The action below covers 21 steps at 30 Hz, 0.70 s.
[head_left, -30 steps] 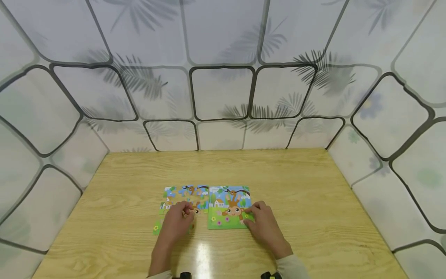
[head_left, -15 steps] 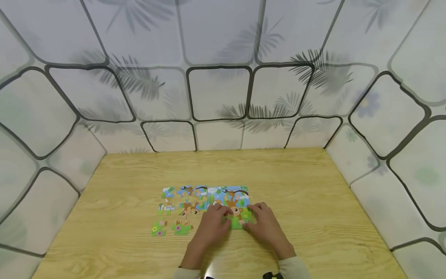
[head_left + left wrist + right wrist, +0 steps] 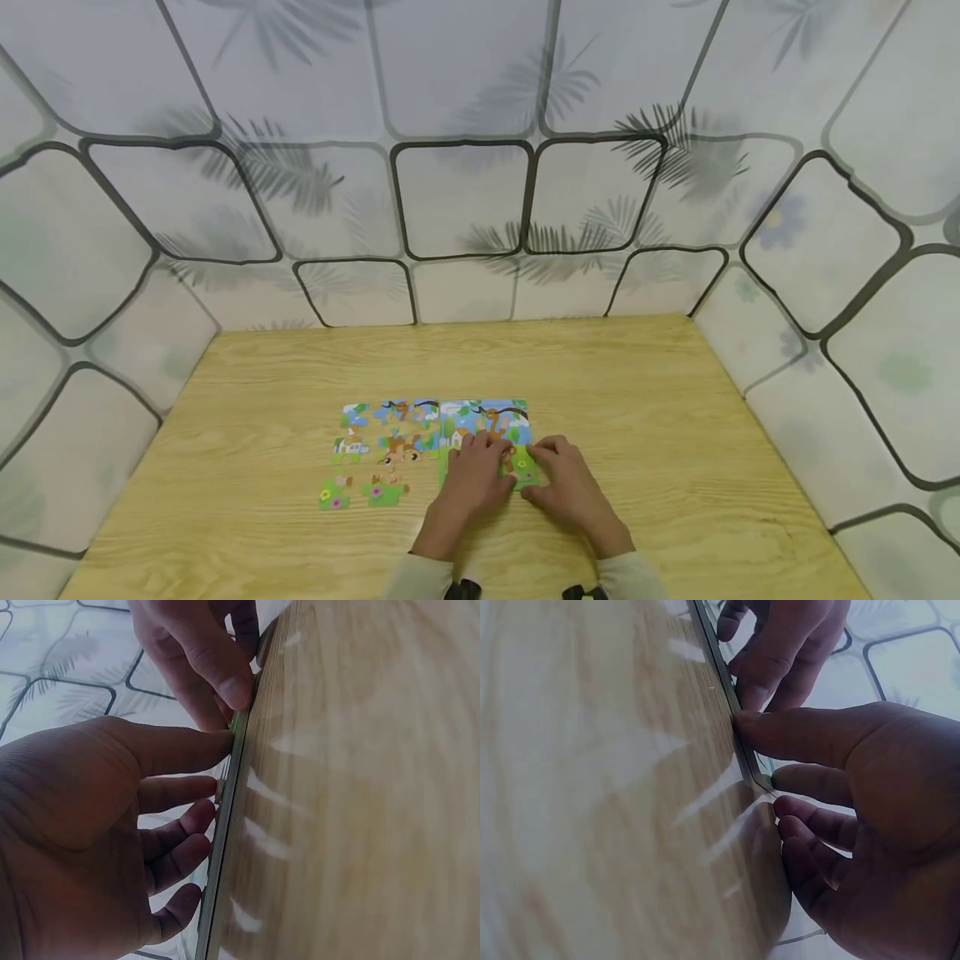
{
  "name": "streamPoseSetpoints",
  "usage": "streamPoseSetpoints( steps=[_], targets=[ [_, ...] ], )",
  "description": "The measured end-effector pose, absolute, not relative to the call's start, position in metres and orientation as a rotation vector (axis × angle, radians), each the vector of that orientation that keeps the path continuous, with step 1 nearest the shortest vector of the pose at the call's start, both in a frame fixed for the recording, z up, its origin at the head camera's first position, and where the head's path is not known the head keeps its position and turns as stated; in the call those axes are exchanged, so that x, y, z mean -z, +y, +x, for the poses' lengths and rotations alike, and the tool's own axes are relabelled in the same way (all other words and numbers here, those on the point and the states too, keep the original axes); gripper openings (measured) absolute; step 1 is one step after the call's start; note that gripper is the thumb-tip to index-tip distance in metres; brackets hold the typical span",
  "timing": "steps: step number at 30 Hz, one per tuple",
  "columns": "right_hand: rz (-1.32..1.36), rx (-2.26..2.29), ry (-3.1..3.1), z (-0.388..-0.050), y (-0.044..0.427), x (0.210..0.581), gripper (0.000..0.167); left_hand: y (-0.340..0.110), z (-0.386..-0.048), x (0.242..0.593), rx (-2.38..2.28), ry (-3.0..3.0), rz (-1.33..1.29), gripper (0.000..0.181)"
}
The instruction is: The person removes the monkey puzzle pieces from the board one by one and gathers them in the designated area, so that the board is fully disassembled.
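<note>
A square picture board [image 3: 487, 408] with a monkey scene lies flat on the wooden table. My left hand [image 3: 472, 479] is over its lower middle. Its thumb and bent fingers come down at a puzzle piece there, mostly hidden under the hand. My right hand [image 3: 573, 487] holds the board's lower right corner, thumb at the near edge and index finger at the right side. Green printing with flowers shows between the hands. From the right wrist view, the right thumb [image 3: 761, 726] touches the board's edge. In the left wrist view, the left thumb [image 3: 202, 746] touches that edge too.
Loose puzzle pieces lie left of the board: a sky piece [image 3: 354, 414], a house piece [image 3: 350, 447], a monkey-face piece [image 3: 400, 448] and flower pieces [image 3: 334, 495] [image 3: 385, 493]. Patterned fabric walls [image 3: 465, 200] enclose the table [image 3: 637, 375] behind and at both sides.
My left hand has moved right, from above the loose pieces onto the lower part of the board, uncovering those pieces. My right hand stays at the board's lower right corner.
</note>
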State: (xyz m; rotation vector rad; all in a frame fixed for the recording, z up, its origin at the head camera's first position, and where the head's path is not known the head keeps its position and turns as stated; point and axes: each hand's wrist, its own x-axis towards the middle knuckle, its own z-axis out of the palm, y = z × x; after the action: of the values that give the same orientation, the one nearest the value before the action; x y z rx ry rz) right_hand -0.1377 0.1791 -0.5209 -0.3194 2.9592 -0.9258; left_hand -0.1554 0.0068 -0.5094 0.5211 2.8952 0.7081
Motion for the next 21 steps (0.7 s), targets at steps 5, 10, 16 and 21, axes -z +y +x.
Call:
streamPoseSetpoints(
  steps=[5,10,16,21],
  targets=[
    [-0.308,0.931,2.969,-0.137,0.179,0.520,0.060,0.008,-0.160,0.506,-0.709,2.853,0.519,0.043],
    [-0.311,0.941,2.974,-0.138,0.179,0.520,0.060,0.010,-0.170,0.503,-0.714,2.814,0.526,0.039],
    [-0.316,0.946,2.950,-0.138,0.178,0.520,0.061,0.010,-0.174,0.501,-0.777,2.782,0.523,0.042],
    [-0.318,0.935,2.957,-0.137,0.178,0.520,0.061,0.009,-0.171,0.505,-0.895,2.752,0.504,0.043]
  ],
)
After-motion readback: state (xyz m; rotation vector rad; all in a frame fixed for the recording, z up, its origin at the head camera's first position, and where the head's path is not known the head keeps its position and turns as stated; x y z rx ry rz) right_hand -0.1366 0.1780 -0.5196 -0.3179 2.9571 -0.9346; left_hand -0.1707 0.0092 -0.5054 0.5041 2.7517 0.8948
